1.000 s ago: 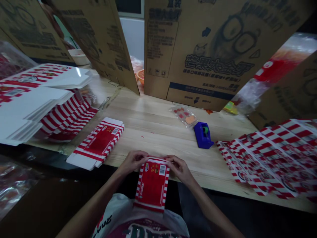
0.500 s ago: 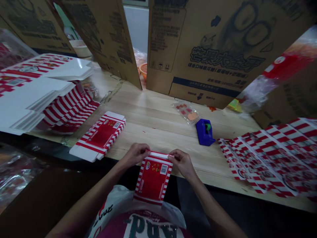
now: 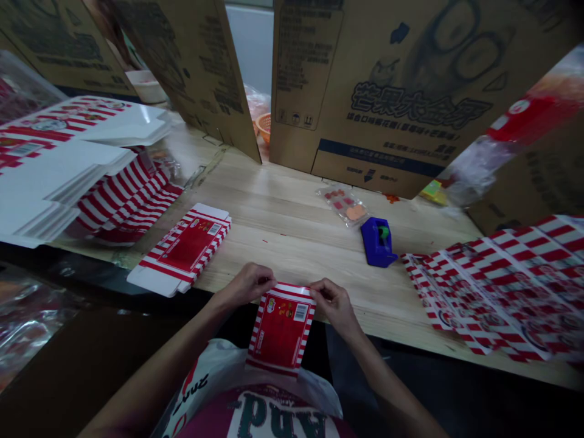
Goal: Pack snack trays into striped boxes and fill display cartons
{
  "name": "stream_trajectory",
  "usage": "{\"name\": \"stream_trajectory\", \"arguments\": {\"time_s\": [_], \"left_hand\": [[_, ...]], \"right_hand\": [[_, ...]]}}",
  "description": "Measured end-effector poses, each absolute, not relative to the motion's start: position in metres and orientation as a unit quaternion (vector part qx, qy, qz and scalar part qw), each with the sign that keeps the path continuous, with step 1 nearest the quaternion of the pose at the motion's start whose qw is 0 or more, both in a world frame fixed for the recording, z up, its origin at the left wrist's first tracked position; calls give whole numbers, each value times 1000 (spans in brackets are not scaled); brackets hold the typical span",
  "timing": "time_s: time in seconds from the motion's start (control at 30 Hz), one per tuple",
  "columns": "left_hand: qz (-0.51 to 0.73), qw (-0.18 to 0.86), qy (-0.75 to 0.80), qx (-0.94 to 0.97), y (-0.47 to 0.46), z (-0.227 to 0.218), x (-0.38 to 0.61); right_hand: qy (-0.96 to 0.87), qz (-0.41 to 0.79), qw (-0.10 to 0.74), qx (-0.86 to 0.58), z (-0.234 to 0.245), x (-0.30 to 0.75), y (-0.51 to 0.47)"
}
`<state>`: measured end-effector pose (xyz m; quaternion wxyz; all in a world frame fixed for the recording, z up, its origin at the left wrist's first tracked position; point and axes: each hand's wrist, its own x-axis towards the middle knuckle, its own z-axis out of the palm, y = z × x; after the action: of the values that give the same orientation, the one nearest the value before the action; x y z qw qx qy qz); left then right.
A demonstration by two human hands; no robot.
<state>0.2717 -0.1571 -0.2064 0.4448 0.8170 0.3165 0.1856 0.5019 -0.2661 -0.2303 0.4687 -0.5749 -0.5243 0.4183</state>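
A flattened red-and-white striped carton [image 3: 281, 329] hangs from the table's front edge towards my lap. My left hand [image 3: 249, 284] pinches its top left corner, and my right hand [image 3: 333, 306] grips its top right corner. The carton's red panel shows a barcode and small pictures, and its lower end rests against my shirt. Another striped carton [image 3: 185, 246] lies flat on the table left of my left hand, not touching it. The blue tape dispenser [image 3: 378, 242] stands beyond my right hand.
The light wooden table [image 3: 283, 243] holds stacks of white-backed cartons [image 3: 55, 170] at left and a fanned pile of striped sheets [image 3: 497, 286] at right. A plastic packet [image 3: 344, 204] lies near upright cardboard boxes [image 3: 365, 91] along the back.
Both hands remain on the carton's top edge, shifting only slightly. The carton has risen a little since the oldest frame, and the view has tilted slightly.
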Motion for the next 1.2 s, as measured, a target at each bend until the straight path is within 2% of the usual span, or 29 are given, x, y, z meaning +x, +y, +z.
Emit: {"name": "stream_trajectory", "arguments": {"time_s": [0.17,0.3,0.6,0.73,0.87,1.0,1.07,1.13,1.2], "left_hand": [[174,456,306,817,-150,-207,273],[183,423,309,832,-148,-207,279],[218,388,296,845,-166,-214,266],[272,392,311,822,-178,-229,264],[329,457,351,748,-188,-240,273],[355,614,375,597,-196,-246,281],[347,660,390,540,-199,-249,282],[349,663,416,516,-198,-251,282],[367,648,433,507,-192,-248,281]], "right_hand": [[-540,382,445,-604,-233,502,-259],[-551,339,440,-623,-233,501,-255],[-543,401,490,-552,-232,501,-273],[-521,373,523,-561,-243,495,-280],[-484,358,548,-581,-250,484,-284],[-470,380,544,-582,-253,484,-285],[-494,367,533,-581,-254,497,-281],[-493,308,547,-602,-253,522,-273],[-446,195,584,-650,-251,559,-261]]}}
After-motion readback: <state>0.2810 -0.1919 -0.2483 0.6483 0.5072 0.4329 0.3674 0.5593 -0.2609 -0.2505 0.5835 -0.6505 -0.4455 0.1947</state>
